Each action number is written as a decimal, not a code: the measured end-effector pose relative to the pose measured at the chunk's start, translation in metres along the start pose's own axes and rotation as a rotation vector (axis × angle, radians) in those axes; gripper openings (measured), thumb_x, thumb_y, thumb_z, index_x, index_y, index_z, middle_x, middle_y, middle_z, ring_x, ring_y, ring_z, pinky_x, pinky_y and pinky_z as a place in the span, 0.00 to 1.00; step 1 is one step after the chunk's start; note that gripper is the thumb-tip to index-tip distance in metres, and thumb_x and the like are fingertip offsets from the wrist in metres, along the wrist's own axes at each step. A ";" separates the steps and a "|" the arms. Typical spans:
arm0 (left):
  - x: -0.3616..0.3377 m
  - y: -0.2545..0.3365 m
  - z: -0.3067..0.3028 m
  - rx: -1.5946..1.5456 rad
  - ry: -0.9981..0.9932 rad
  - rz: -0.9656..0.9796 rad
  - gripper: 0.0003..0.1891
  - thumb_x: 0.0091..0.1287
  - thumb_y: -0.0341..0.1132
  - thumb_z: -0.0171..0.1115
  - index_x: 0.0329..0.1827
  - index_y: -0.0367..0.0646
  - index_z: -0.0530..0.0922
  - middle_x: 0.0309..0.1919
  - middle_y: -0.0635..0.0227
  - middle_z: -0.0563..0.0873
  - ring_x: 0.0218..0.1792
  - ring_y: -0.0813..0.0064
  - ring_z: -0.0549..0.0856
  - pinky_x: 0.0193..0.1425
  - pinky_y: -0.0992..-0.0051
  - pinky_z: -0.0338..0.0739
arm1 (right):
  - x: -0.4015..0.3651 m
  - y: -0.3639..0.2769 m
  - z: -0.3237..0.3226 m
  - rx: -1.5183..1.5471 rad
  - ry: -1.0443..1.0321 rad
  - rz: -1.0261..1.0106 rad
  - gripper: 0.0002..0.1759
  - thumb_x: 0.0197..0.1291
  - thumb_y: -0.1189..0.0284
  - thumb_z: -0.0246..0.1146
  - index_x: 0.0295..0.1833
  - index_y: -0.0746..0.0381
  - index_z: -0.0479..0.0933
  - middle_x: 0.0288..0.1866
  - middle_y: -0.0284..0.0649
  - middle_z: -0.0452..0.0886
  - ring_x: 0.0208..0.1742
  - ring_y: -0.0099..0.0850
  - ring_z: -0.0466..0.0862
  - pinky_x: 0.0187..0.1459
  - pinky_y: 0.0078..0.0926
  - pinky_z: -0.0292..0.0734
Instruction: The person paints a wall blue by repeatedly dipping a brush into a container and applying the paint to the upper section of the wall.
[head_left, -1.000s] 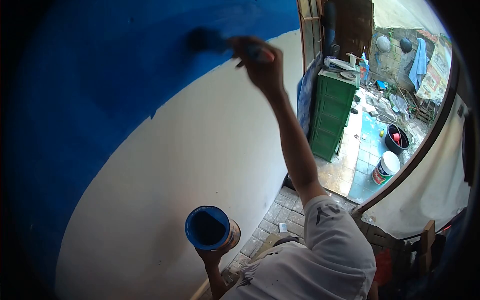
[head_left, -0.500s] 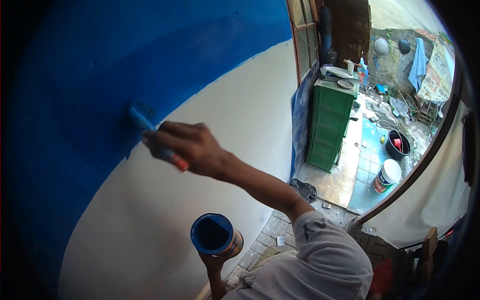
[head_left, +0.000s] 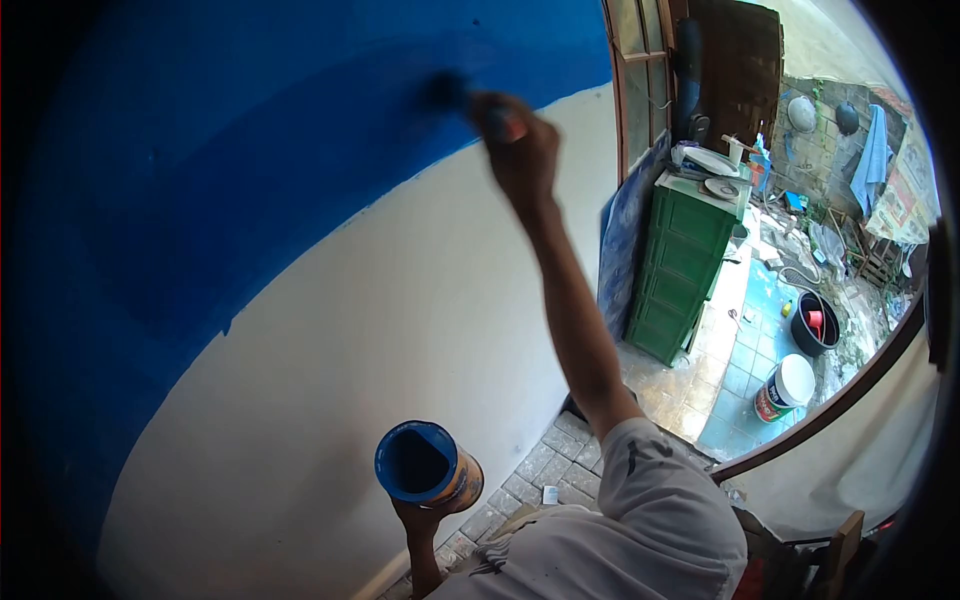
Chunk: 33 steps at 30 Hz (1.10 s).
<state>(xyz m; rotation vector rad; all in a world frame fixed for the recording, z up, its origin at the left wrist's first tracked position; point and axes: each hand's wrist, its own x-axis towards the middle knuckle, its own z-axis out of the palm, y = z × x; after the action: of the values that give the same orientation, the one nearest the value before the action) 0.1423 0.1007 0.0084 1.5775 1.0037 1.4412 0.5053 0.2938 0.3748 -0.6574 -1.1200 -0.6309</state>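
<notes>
While blur smeared its bristles into a dark smudge, the paintbrush [head_left: 452, 96] was pressed to the wall [head_left: 350, 330] at about 12 o'clock in the frame, right on the edge where the blue band [head_left: 250, 140] met bare white. Its long axis ran from 4 o'clock to 10 o'clock, bristles leading toward 10 and the reddish handle tip poking out toward 4. The right hand [head_left: 522, 150], arm stretched high, was closed tightly around the handle, hiding most of it.

At 6 o'clock the left hand [head_left: 420, 518] cupped the paint can [head_left: 428, 466] from beneath, fingers wrapped about its base and largely concealed by it. The can stood mouth up, with a blue rim and an interior too dark to show how much it held; its label could not be read.

Toward 3 o'clock, past a window frame [head_left: 635, 80], stood a green cabinet [head_left: 690, 260], with a black tub [head_left: 815, 325] and a white bucket [head_left: 785, 388] on the tiles beyond. The lens edge cut off the scene's corners in black.
</notes>
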 end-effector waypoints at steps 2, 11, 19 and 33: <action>0.003 0.004 0.014 -0.028 -0.032 0.002 0.50 0.36 0.33 0.94 0.67 0.41 0.77 0.57 0.63 0.88 0.58 0.65 0.89 0.66 0.61 0.87 | -0.029 -0.071 0.032 0.261 -0.188 -0.160 0.12 0.70 0.76 0.70 0.57 0.59 0.86 0.42 0.38 0.91 0.40 0.28 0.92 0.36 0.26 0.87; 0.003 -0.005 0.055 0.237 -0.120 0.053 0.53 0.34 0.38 0.97 0.69 0.41 0.76 0.58 0.63 0.88 0.57 0.65 0.90 0.66 0.60 0.87 | -0.032 -0.120 0.052 0.763 -0.280 0.143 0.09 0.72 0.69 0.72 0.47 0.65 0.89 0.38 0.41 0.92 0.35 0.28 0.91 0.34 0.30 0.86; -0.020 0.022 0.057 0.190 -0.036 0.009 0.57 0.33 0.40 0.98 0.72 0.41 0.74 0.61 0.62 0.87 0.61 0.64 0.88 0.68 0.60 0.84 | 0.018 0.062 -0.009 0.532 0.024 0.491 0.18 0.75 0.66 0.68 0.48 0.73 0.88 0.32 0.46 0.91 0.31 0.29 0.92 0.30 0.25 0.89; -0.069 0.026 -0.001 0.275 0.127 0.026 0.59 0.42 0.41 0.95 0.79 0.40 0.67 0.70 0.55 0.80 0.68 0.59 0.83 0.74 0.53 0.81 | -0.005 -0.033 -0.022 -0.158 -0.007 0.249 0.14 0.71 0.67 0.74 0.55 0.64 0.91 0.40 0.44 0.93 0.37 0.30 0.94 0.39 0.27 0.87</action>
<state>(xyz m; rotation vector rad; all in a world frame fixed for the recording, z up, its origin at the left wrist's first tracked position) 0.1396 0.0272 0.0051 1.7131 1.3056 1.4853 0.4924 0.2563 0.3686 -0.9200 -0.9817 -0.5060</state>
